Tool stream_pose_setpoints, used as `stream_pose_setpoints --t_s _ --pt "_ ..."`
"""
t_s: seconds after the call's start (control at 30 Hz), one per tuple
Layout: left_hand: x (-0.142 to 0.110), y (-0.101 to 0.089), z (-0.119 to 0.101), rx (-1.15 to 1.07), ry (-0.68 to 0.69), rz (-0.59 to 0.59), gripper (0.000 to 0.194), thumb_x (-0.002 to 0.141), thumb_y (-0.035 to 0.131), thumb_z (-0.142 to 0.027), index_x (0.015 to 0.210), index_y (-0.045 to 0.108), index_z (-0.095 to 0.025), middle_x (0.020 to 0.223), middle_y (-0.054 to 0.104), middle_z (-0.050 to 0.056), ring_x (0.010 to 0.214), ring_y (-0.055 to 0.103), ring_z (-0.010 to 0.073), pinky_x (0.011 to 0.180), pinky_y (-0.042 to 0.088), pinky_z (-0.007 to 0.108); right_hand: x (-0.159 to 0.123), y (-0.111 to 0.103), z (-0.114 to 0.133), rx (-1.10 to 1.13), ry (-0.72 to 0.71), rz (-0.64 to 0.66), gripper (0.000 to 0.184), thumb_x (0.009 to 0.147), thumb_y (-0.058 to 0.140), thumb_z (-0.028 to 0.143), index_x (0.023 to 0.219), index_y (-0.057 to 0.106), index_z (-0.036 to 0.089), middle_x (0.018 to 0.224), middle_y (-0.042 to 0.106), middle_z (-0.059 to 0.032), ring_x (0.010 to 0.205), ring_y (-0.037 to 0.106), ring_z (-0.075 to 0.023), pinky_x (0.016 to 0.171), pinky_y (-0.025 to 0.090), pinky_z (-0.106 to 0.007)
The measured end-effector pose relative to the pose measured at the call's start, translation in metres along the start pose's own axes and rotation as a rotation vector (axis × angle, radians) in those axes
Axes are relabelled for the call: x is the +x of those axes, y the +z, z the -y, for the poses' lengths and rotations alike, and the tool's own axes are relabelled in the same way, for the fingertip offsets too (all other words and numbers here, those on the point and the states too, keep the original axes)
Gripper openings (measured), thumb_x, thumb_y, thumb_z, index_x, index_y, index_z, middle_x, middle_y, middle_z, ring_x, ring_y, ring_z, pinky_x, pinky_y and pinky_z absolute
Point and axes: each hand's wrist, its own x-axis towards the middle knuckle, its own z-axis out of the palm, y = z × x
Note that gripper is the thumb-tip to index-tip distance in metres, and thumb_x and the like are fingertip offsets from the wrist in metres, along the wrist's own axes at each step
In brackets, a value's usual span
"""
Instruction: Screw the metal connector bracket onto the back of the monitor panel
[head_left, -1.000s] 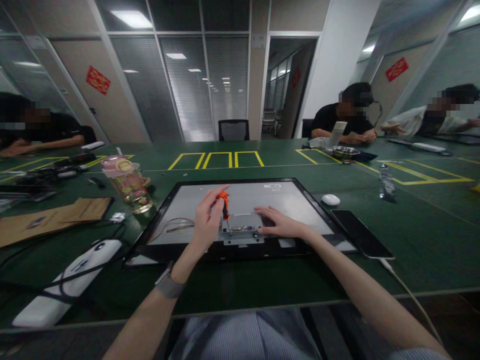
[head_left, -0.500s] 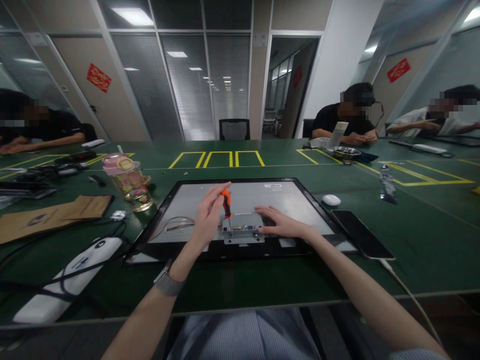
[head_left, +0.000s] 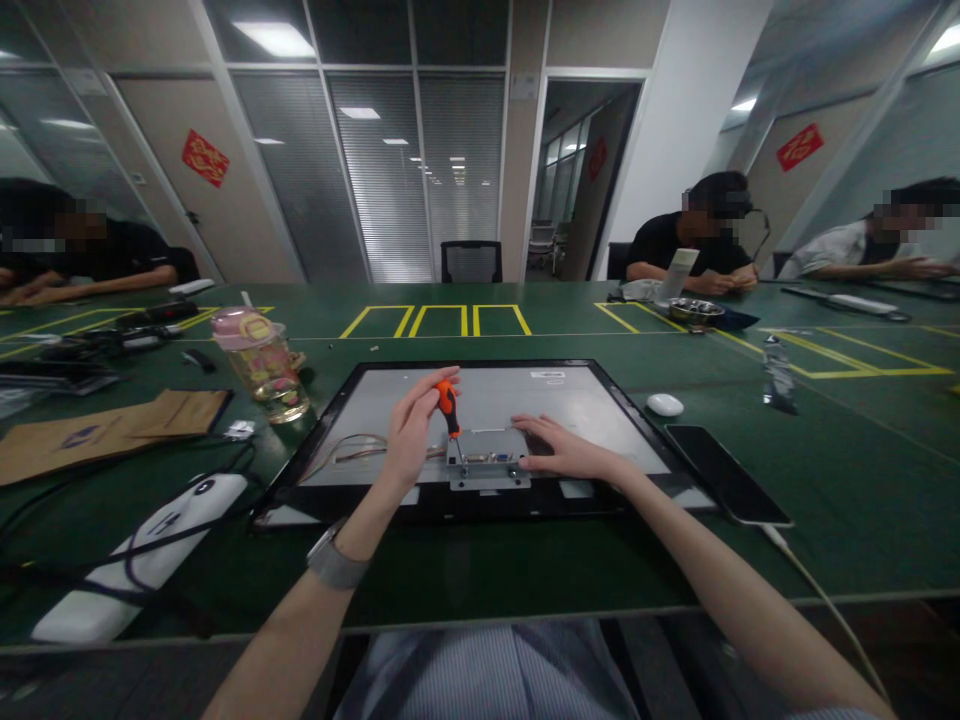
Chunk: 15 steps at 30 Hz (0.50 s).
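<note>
A flat display panel [head_left: 600,425] with a black frame lies back side up before me. Near its front edge sits a metal bracket [head_left: 489,480] with video ports. My left hand [head_left: 409,430] grips an orange and black screwdriver [head_left: 448,400] by the handle, fingers at its top. The screwdriver stands nearly upright, its tip down at the bracket's left end. My right hand [head_left: 559,448] rests on the bracket's right side, fingers spread, holding no tool. Thin wires [head_left: 352,443] run from the bracket to the left across the panel.
On the left are a pink-lidded bottle [head_left: 262,365], a paper bag [head_left: 112,430] and a white power strip [head_left: 142,560] with black cables. To the right lie a phone [head_left: 726,475] on a cable and a white earbud case [head_left: 664,404]. Several people sit across the table.
The screwdriver handle leans slightly further left and shows more between the fingers of my left hand. The right hand stays on the bracket. The whole view has shifted a little.
</note>
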Motion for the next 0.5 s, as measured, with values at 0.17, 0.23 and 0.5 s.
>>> stream_pose_setpoints --t_s 0.17,0.23,0.5 --pt "0.0008 0.0011 0.0014 -0.026 -0.05 0.031 0.033 0.089 0.052 -0.03 0.116 0.065 -0.017 0.095 0.068 0.007 0.088 0.063 0.0165 0.086 0.05 0.033 -0.0005 -0.0013 0.0024 0.001 0.027 0.011 0.08 0.083 0.049 0.071 0.143 0.041 0.019 0.154 0.034 -0.0107 0.144 0.024 -0.0302 0.121 0.01 -0.048" --pt "0.0008 0.0012 0.0012 0.057 -0.026 0.037 0.028 0.085 0.06 -0.03 0.11 0.068 -0.02 0.091 0.066 0.004 0.083 0.061 0.0136 0.081 0.05 0.028 -0.0006 -0.0016 0.0026 0.002 0.028 0.013 0.08 0.082 0.049 0.072 0.143 0.04 0.02 0.154 0.034 -0.0099 0.144 0.024 -0.0302 0.121 0.01 -0.048" --pt "-0.0044 0.0031 -0.0085 0.277 0.142 0.036 0.023 0.088 0.054 -0.027 0.104 0.069 -0.023 0.091 0.056 0.002 0.08 0.055 0.0121 0.073 0.048 0.025 -0.0016 -0.0026 0.0031 0.026 0.06 0.025 0.083 0.081 0.051 0.072 0.144 0.039 0.019 0.156 0.031 -0.0089 0.146 0.018 -0.032 0.12 0.01 -0.05"
